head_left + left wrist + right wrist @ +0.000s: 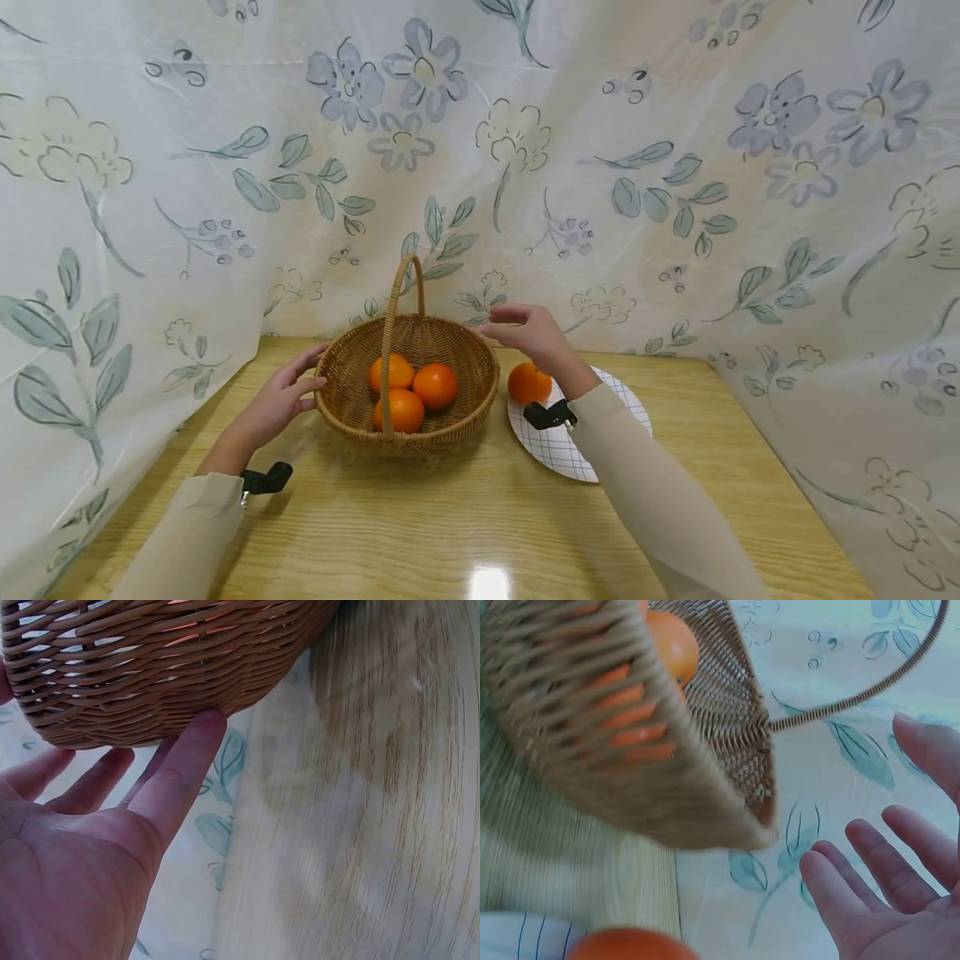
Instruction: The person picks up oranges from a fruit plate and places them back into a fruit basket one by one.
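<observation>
A round wicker basket (480, 417) with a tall arched handle (390, 350) stands left of centre on the table. Inside lie three round, smooth orange fruits (435, 386). My left hand (273, 404) is at the basket's left side, fingers fairly straight, fingertips against the woven wall (172, 690). On the other side, my right hand (528, 332) hovers above the right rim with its fingers spread and nothing in them. The right wrist view shows a gap between those fingers (877, 862) and the basket. Another orange fruit (527, 384) sits on a plate below the right wrist.
The white plate (558, 454) with a blue grid pattern lies right of the basket, partly hidden by the right forearm. A floral cloth (525, 167) hangs behind the wooden table (420, 533) and along both sides. Each wrist carries a black camera mount (267, 478).
</observation>
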`<action>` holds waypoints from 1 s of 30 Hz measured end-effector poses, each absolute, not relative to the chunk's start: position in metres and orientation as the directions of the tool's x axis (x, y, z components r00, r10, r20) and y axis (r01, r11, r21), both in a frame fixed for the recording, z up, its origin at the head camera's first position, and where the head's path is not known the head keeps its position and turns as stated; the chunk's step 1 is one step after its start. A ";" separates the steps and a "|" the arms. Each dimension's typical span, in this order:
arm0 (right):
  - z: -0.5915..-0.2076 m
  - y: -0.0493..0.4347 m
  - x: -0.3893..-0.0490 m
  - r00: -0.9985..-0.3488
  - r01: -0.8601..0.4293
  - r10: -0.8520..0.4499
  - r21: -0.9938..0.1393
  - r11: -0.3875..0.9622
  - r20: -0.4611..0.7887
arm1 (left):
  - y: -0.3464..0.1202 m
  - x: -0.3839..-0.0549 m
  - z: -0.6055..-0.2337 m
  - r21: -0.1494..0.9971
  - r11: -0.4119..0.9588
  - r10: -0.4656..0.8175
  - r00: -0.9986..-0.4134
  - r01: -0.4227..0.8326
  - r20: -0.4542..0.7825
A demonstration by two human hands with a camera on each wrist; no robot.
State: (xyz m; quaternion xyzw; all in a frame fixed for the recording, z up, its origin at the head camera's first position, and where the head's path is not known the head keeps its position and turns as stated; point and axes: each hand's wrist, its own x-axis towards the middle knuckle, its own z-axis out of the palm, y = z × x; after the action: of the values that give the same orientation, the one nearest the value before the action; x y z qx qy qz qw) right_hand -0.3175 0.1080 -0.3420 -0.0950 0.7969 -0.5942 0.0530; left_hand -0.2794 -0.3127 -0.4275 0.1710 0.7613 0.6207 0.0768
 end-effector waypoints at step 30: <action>-0.425 0.175 -0.296 -0.981 -0.193 -0.076 -0.889 0.415 0.178 | -0.309 -0.271 -0.423 0.971 0.177 0.340 -0.936 0.162 0.094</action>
State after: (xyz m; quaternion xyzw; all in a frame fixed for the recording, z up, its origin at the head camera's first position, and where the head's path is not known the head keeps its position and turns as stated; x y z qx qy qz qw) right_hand -0.2959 0.1746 -0.4249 -0.0803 0.8393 -0.5349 -0.0547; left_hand -0.2706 -0.3091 -0.4229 0.1645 0.7639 0.6199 0.0717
